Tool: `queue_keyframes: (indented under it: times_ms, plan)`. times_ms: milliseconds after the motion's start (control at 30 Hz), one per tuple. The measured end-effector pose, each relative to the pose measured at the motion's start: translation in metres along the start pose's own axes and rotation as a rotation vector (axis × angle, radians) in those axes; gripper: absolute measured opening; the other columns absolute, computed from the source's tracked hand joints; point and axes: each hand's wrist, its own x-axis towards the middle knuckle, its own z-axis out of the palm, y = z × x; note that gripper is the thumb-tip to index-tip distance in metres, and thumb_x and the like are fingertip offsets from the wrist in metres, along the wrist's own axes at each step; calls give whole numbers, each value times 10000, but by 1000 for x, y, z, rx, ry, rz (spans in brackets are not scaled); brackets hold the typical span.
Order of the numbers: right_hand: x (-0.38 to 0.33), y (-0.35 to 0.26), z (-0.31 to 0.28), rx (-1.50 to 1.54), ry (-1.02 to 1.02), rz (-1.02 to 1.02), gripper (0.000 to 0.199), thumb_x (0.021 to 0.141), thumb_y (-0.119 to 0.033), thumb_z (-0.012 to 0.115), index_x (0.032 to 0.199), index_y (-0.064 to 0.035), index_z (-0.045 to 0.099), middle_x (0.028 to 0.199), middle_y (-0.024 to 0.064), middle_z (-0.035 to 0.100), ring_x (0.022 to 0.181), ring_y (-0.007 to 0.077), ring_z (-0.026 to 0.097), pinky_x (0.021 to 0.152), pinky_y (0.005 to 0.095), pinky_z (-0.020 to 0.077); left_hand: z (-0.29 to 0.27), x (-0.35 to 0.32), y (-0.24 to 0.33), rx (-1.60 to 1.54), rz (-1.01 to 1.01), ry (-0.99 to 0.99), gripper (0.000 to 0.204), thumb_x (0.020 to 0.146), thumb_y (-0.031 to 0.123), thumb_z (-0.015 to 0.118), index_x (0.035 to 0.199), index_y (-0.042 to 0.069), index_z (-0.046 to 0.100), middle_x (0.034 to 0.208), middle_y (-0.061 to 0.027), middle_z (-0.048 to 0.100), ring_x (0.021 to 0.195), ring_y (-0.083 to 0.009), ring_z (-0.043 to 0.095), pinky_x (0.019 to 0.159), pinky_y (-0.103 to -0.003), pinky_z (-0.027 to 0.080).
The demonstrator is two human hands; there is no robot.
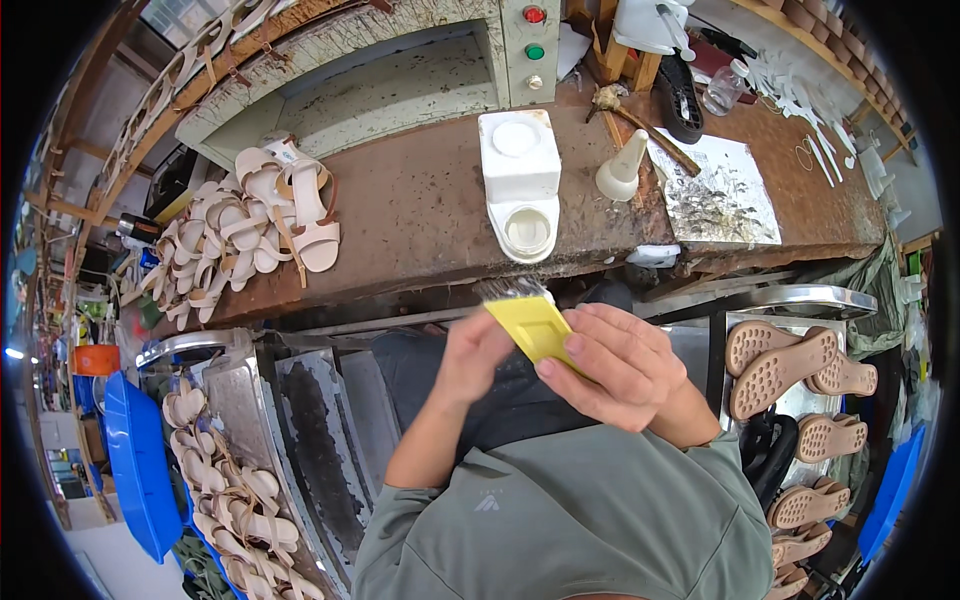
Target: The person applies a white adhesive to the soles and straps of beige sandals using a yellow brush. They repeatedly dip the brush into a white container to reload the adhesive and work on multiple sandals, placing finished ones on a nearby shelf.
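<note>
My right hand [625, 365] is closed around the yellow plastic handle of a wide, flat brush [540, 332]. The brush is tilted over my lap, and its dark bristles carry some white stuff at the far end. My left hand [470, 357] is curled close against the brush's left edge; motion smears its fingers, so its hold cannot be made out. Just beyond the bristles, at the bench's front edge, stands a white plastic container [521, 165] with a round open mouth. To its right, a whitish cone-shaped nozzle bottle [622, 168] stands upright on the brown bench [400, 200].
Beige sandals are heaped on the bench [245, 220] and the left rack [235, 490]. Tan soles [785, 360] line the right rack. A hammer [655, 135], dark sole [679, 97], clear bottle [725, 88] and stained paper [715, 190] lie back right. A machine opening [390, 100] faces me.
</note>
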Motion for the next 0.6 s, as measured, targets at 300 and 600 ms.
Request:
queue_keyframes:
  times_ms: [300, 600]
  plan:
    - [-8, -5, 8, 5, 6, 12, 199, 765, -77, 566, 928, 13, 636, 1038, 107, 558, 958, 262, 592, 790, 347, 549, 41, -16, 14, -505, 200, -200, 401, 959, 203, 426, 1246, -78, 442, 1237, -140, 500, 1144, -219, 482, 980, -350, 361]
    - [-20, -4, 9, 9, 11, 141, 220, 735, -83, 610, 939, -3, 634, 1005, 96, 595, 892, 242, 615, 740, 343, 532, 54, -19, 17, -400, 163, -44, 382, 959, 193, 428, 1239, -66, 449, 1186, -134, 537, 1098, -203, 518, 954, -333, 386]
